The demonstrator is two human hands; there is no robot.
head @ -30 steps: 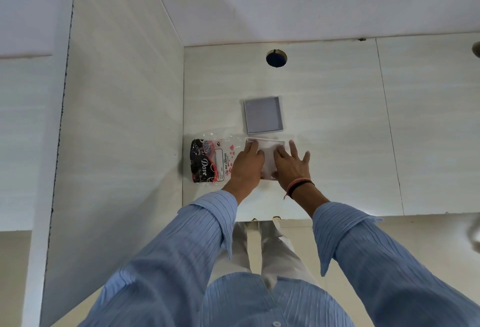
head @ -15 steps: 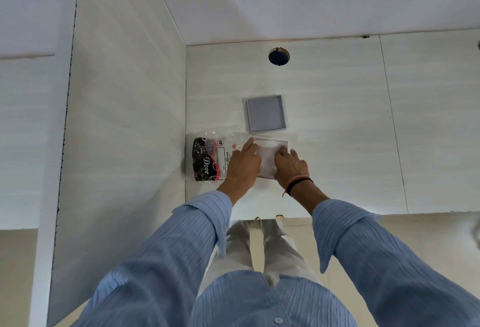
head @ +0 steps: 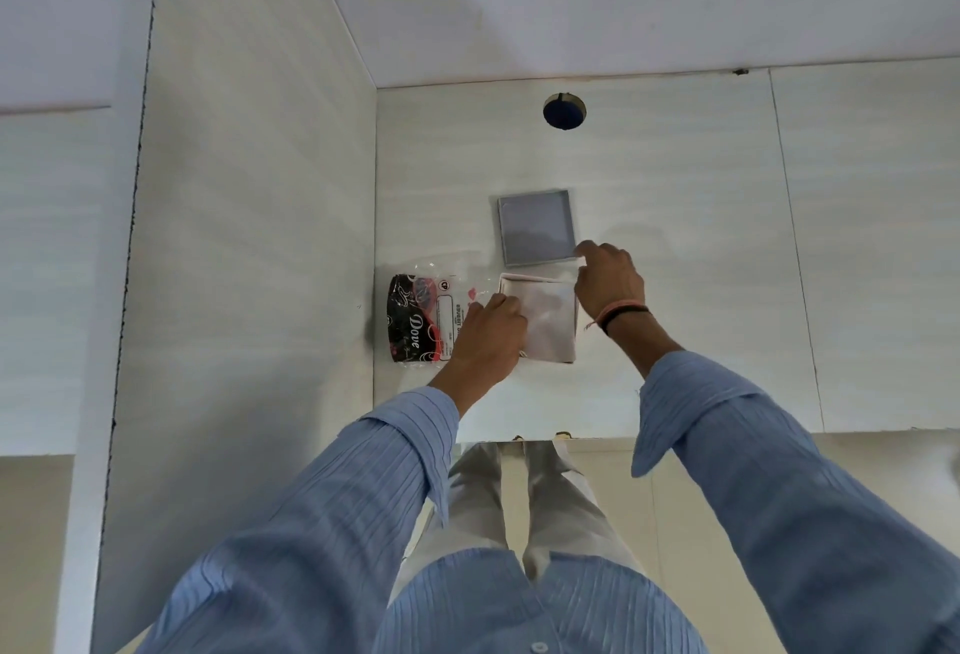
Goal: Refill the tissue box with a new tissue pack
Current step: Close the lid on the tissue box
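- on the pale bench, set in the corner against the wall, everything sat close together, seemingly so each hand could reach its part.
- tissue pack, its clear wrapper printed black and red, lay left of a white stack of tissues, which looked half out of the wrapper.
- tissue box, a shallow grey square, sat open just beyond the stack, probably waiting to be filled.
- left hand lay flat, fingers closed down on pack and stack, likely pinning them.
- right hand, fingers curled, touched the box's near corner; whether it gripped, i could not tell.
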